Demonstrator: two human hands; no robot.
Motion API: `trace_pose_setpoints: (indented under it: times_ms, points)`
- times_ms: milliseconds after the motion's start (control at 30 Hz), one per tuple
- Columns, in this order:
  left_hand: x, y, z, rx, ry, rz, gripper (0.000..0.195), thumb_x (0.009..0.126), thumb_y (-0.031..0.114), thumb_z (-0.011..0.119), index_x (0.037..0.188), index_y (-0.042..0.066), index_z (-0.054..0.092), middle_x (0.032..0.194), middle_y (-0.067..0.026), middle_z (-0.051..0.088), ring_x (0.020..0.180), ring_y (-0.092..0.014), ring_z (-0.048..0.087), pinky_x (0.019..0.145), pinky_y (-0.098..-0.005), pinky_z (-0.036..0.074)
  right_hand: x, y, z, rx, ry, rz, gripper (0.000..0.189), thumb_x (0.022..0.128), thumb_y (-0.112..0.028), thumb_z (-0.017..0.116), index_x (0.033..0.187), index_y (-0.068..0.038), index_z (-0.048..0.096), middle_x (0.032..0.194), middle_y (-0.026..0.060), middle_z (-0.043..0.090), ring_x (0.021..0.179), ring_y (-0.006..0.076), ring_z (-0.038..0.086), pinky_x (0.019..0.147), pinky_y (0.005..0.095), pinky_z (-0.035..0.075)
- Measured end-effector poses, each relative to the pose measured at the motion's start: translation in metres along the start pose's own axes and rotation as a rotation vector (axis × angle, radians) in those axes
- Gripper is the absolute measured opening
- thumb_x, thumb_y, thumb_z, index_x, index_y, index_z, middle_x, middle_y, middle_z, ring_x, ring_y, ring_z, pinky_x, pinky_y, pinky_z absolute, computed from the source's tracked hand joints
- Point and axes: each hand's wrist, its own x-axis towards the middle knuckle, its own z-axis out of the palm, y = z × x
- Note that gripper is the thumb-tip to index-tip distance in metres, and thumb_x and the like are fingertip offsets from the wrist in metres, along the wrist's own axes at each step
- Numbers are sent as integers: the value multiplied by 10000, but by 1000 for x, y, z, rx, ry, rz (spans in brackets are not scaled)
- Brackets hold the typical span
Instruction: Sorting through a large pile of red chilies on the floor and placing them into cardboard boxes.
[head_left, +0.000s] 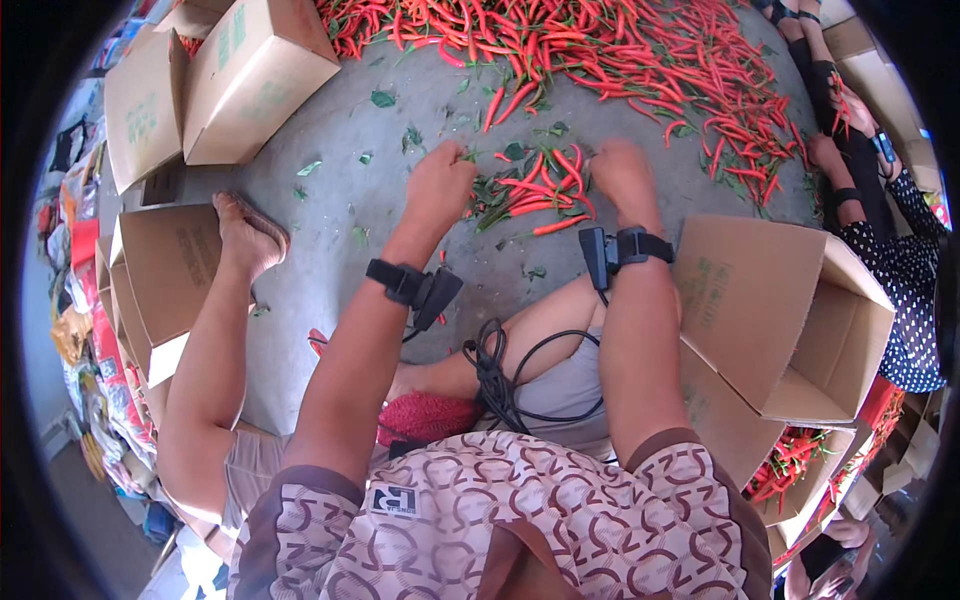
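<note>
A small cluster of red chilli peppers lies on the concrete floor between my hands, mixed with green leaves. My left hand is curled at the cluster's left side, and a bit of green shows by its thumb. Whether it grips that green piece is unclear. On the other side, my right hand bends inward beside the peppers' tips. Its fingers are mostly hidden behind the back of the hand. Beyond both hands spreads a large heap of red chilli peppers.
Cardboard boxes stand at the upper left, left and right. A lower right box holds chilli peppers. Another person's hand holds peppers at the right. A coiled black cable lies over my lap.
</note>
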Motion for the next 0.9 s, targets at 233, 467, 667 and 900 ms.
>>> trace_pose_setpoints:
  times_ms: [233,467,667,900]
  points:
    - [-39,-11,42,150,-49,63,234,668,159,670,801,17,539,773,-183,586,744,-363,579,645,-418,440,-17,-24,-8,216,-2,98,371,682,-276,701,944,-21,640,1017,207,610,964,358,585,805,421,471]
    - [-34,-25,50,256,71,185,250,633,117,691,820,30,549,846,-185,595,822,-383,573,689,-454,456,-13,-33,3,-12,-66,18,315,738,-183,601,1018,-41,624,1073,190,601,1017,340,573,873,410,460]
    - [-30,-37,34,210,5,135,282,580,107,726,764,8,537,793,-201,576,803,-399,549,672,-447,430,-15,-41,-2,-75,-145,24,311,788,-172,493,1039,-38,619,1090,193,595,1033,345,565,866,424,458]
    - [-37,-47,20,-124,-52,61,243,616,89,730,755,35,539,647,-48,539,568,-200,536,502,-338,395,-10,-35,-9,-32,-53,67,340,801,-213,459,1038,-33,625,1086,199,596,1030,353,566,858,435,453]
